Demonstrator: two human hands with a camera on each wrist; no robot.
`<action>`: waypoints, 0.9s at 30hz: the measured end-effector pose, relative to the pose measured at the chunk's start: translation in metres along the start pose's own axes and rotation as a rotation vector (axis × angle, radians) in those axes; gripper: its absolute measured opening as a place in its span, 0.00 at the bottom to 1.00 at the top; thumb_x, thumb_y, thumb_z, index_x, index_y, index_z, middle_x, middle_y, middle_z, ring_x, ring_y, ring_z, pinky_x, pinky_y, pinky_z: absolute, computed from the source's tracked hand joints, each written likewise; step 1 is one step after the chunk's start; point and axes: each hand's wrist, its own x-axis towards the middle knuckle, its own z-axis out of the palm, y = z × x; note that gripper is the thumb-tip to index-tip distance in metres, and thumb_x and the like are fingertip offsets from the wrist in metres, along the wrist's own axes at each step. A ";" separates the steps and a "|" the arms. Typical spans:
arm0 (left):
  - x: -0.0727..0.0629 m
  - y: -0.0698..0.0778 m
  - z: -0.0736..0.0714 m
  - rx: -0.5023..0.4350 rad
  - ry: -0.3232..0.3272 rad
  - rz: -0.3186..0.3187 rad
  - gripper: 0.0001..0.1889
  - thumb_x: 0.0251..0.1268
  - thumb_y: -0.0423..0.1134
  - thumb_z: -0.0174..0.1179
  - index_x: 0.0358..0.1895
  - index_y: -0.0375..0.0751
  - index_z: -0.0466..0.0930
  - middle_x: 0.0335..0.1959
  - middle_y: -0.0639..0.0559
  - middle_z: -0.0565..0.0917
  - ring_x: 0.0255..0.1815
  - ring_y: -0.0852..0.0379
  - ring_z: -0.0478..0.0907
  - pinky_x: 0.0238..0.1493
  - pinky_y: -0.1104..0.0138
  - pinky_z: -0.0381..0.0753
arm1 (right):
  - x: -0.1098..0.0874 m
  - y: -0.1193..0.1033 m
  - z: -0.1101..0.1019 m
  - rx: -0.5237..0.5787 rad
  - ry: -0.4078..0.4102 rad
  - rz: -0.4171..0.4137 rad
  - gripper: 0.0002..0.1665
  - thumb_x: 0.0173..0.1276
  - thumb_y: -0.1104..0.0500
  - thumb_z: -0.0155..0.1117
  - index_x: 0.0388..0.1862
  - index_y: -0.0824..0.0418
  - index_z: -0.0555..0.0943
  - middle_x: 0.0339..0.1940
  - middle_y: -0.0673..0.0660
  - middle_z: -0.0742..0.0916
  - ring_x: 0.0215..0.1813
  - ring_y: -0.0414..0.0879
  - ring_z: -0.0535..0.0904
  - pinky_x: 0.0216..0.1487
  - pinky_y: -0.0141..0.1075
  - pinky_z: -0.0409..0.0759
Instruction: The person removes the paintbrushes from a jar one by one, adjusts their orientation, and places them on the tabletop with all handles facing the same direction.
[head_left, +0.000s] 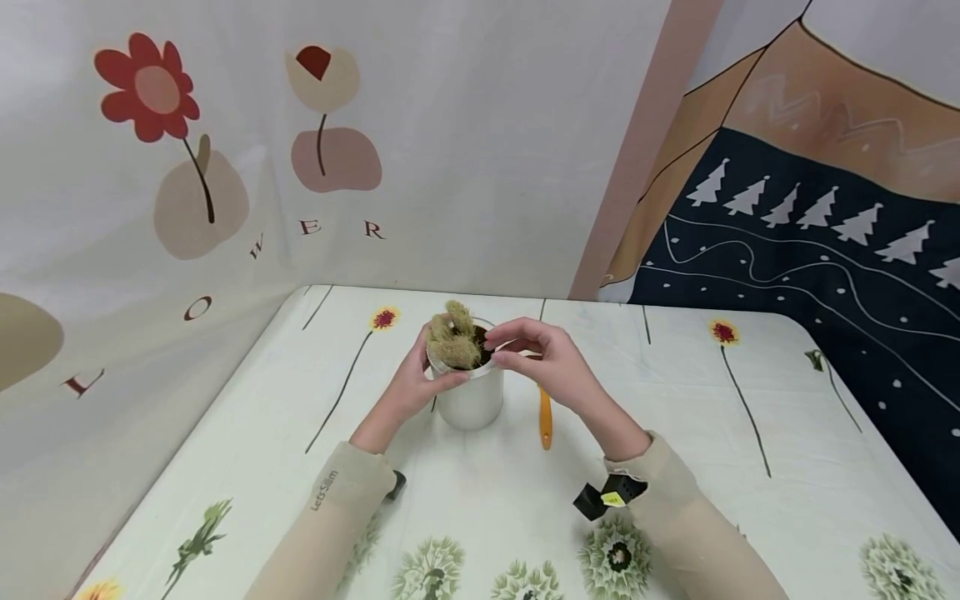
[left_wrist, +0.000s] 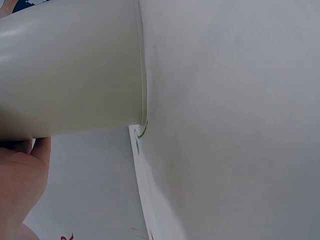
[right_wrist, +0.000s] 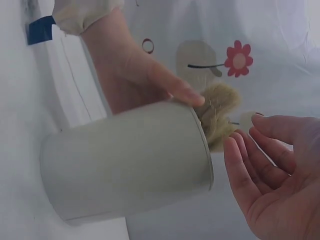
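A white pot [head_left: 470, 402] stands upright on the table, its dark inside showing at the rim. Tan, fluffy dried grass heads [head_left: 453, 340] rise from its left side. My left hand [head_left: 412, 379] grips the pot by its left side, thumb along the near rim beside the fluffy heads; its other fingers are mostly hidden behind the pot. At the rim's right side hovers my right hand [head_left: 547, 358], fingers loosely bent, with nothing seen between them. In the right wrist view, the right hand's fingertips [right_wrist: 230, 142] are close to the fluffy heads.
An orange handle [head_left: 546, 421] lies on the table right of the pot, its upper end hidden behind the right hand. The flower-print cloth [head_left: 480, 508] covers the table. Printed curtains [head_left: 480, 150] hang behind and at the sides.
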 end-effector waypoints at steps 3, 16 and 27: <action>0.000 0.001 0.000 0.007 -0.004 -0.002 0.52 0.58 0.57 0.70 0.79 0.46 0.48 0.77 0.40 0.61 0.80 0.42 0.54 0.78 0.39 0.51 | 0.001 -0.004 0.007 -0.010 -0.019 -0.018 0.15 0.70 0.63 0.65 0.55 0.63 0.82 0.52 0.62 0.87 0.51 0.49 0.84 0.53 0.36 0.84; -0.001 0.000 -0.001 0.056 -0.018 0.048 0.53 0.59 0.64 0.66 0.80 0.45 0.47 0.77 0.42 0.61 0.78 0.41 0.57 0.75 0.35 0.54 | 0.013 -0.012 0.032 -0.227 -0.034 -0.081 0.17 0.67 0.65 0.68 0.55 0.63 0.81 0.51 0.59 0.86 0.52 0.49 0.85 0.53 0.32 0.85; -0.003 0.002 -0.001 0.032 -0.016 0.004 0.55 0.56 0.65 0.67 0.79 0.41 0.48 0.75 0.38 0.62 0.76 0.38 0.59 0.75 0.38 0.57 | 0.025 -0.013 0.045 -0.433 0.030 -0.023 0.19 0.66 0.60 0.71 0.55 0.60 0.80 0.48 0.55 0.87 0.47 0.45 0.87 0.48 0.32 0.86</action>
